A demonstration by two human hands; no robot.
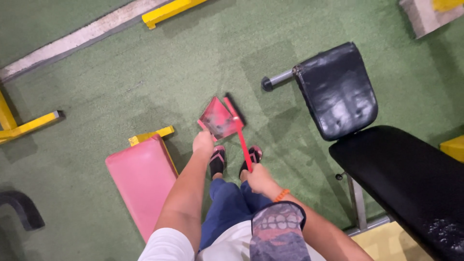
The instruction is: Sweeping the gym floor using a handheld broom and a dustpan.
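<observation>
Near the middle of the frame a flat red plastic dustpan (pixel 217 117), roughly square and turned like a diamond, is held low over the green carpet-like floor (pixel 145 72); its surface looks dusty grey in the centre. The left hand (pixel 203 143) is closed around the pan's lower corner, where its grip must be, though the fingers themselves are hidden under the hand. Just beside the pan's right edge lies the dark bristle head of a slim red-handled brush (pixel 240 130). The brush's long axis runs diagonally, from the head at upper left, touching the pan's edge, down to the lower right, where the right hand (pixel 260 178) is wrapped tightly round the end of the thin straight handle. An orange beaded bracelet (pixel 281 195) sits on that wrist.

Below the pan two feet in dark sandals with pink trim (pixel 236 159) stand on the floor, above blue trousers.

At lower left is a pink padded bench cushion (pixel 142 181), smooth and rectangular, on a yellow metal frame. On the right side a black vinyl weight bench (pixel 367 130), worn and scuffed grey on its tilted upper pad, stretches to the lower right corner. Yellow painted metal bars (pixel 29 124) lie at the left edge and top.
</observation>
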